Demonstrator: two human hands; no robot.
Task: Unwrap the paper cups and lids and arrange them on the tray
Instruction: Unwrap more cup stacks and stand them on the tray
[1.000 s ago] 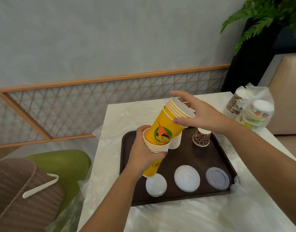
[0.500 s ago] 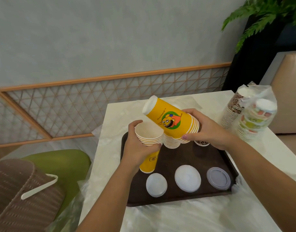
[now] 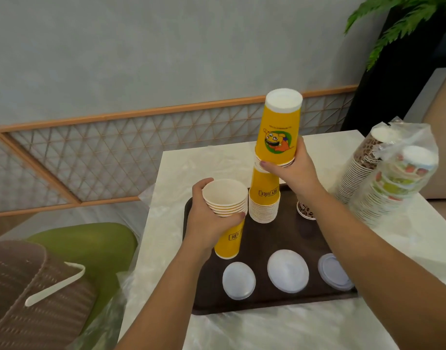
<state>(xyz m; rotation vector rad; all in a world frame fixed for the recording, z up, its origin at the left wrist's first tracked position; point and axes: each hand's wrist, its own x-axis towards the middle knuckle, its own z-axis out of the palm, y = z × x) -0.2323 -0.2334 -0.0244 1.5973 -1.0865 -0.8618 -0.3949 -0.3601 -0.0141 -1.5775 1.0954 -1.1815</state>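
Yellow cups fill both hands: the right hand [image 3: 293, 170] grips an inverted stack of yellow cups [image 3: 278, 132], its rims hidden behind the fingers, now turned upright-inverted over the tray stack [image 3: 264, 198] rather than tilted sideways as half a second ago. The left hand [image 3: 206, 218] holds a mouth-up nest of yellow cups [image 3: 227, 213], unchanged, partly covering its print. On the brown tray [image 3: 209, 294] lie three lids [image 3: 288, 271] in a row; a leopard-print cup [image 3: 306, 210] is half hidden by the wrist. Bagged cup stacks [image 3: 393, 178] stand on the bench [image 3: 204, 160].
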